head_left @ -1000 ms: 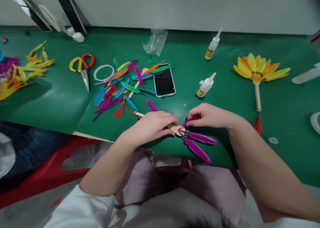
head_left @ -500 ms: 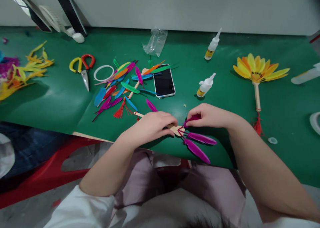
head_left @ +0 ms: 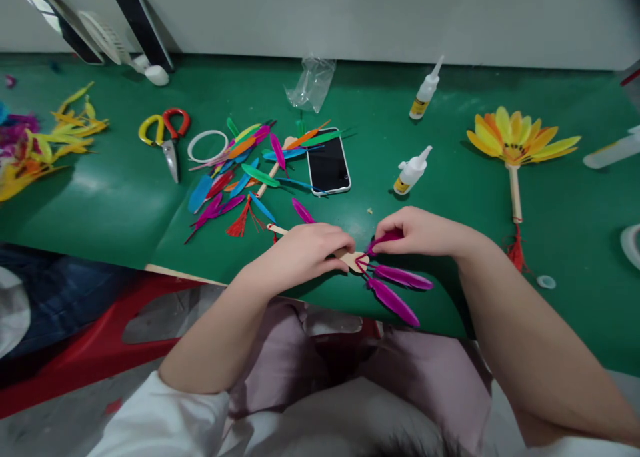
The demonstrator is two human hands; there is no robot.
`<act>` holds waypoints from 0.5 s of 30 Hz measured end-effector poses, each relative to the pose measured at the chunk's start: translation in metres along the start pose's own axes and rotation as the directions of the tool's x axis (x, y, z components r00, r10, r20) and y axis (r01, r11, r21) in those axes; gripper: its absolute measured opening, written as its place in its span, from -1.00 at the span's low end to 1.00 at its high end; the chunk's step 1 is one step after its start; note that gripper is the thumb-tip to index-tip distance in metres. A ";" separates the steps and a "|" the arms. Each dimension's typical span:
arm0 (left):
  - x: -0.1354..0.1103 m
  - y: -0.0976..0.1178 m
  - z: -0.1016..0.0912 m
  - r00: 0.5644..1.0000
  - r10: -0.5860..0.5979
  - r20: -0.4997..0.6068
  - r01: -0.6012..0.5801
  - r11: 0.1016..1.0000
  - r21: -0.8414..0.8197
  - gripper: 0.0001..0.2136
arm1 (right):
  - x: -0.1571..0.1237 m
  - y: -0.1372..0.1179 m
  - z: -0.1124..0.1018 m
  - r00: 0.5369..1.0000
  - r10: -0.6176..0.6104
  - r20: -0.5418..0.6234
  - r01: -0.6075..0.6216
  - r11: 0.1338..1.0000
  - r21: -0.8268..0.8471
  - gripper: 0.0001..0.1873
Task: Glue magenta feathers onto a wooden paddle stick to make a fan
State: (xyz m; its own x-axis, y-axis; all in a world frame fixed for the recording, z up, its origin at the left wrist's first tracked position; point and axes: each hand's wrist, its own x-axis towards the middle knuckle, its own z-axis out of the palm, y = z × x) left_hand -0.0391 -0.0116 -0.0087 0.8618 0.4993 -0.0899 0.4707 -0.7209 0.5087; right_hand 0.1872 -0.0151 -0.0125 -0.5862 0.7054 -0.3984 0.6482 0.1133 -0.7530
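Observation:
My left hand [head_left: 313, 253] is closed around a wooden fan handle [head_left: 356, 261], whose rounded head points right. Two magenta feathers [head_left: 403, 277] spread from that head, their quills lying on the wood. Between the thumb and fingers of my right hand [head_left: 413, 233] is a third magenta feather [head_left: 389, 241], partly hidden by the fingers, with its quill end touching the head. Another magenta feather [head_left: 303, 211] lies just beyond my left hand. The far end of the handle sticks out left of my hand, with a bit of red cord.
Loose coloured feathers [head_left: 245, 163], a phone [head_left: 329, 163] and scissors [head_left: 170, 143] lie beyond my left hand. Two glue bottles [head_left: 413, 170] stand past my right hand. A yellow feather fan [head_left: 515, 143] lies at the right, a bottle cap [head_left: 546, 281] below it.
Hardly anything differs. Both hands keep their places at the fan head, and the view has shifted very slightly.

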 end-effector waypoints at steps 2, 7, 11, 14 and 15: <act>0.000 0.000 0.000 1.000 -0.003 0.002 0.003 1.000 0.001 -0.76 | 0.000 0.002 -0.002 1.000 0.005 -0.002 -0.005 0.998 0.059 -0.65; 0.000 0.000 -0.001 1.000 -0.007 0.008 0.008 1.000 -0.009 -0.77 | 0.000 0.005 -0.004 0.999 0.027 -0.039 -0.022 0.994 0.109 -0.61; 0.000 0.001 -0.002 1.000 -0.012 0.008 0.012 1.000 -0.024 -0.77 | 0.000 0.005 -0.004 0.999 0.025 -0.028 -0.023 0.997 0.077 -0.61; 0.000 0.001 -0.003 1.000 -0.007 0.009 0.008 0.999 -0.040 -0.77 | 0.001 0.003 -0.003 1.000 0.011 -0.025 -0.009 0.998 0.067 -0.62; 0.000 0.001 -0.003 1.000 -0.005 0.010 0.005 0.999 -0.044 -0.77 | 0.001 0.003 -0.002 1.000 0.008 -0.026 -0.006 0.998 0.066 -0.63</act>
State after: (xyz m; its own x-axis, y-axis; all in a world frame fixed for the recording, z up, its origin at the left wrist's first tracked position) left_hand -0.0393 -0.0113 -0.0057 0.8613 0.4980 -0.1006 0.4663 -0.6963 0.5457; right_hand 0.1896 -0.0124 -0.0139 -0.5679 0.7243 -0.3908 0.6185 0.0623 -0.7833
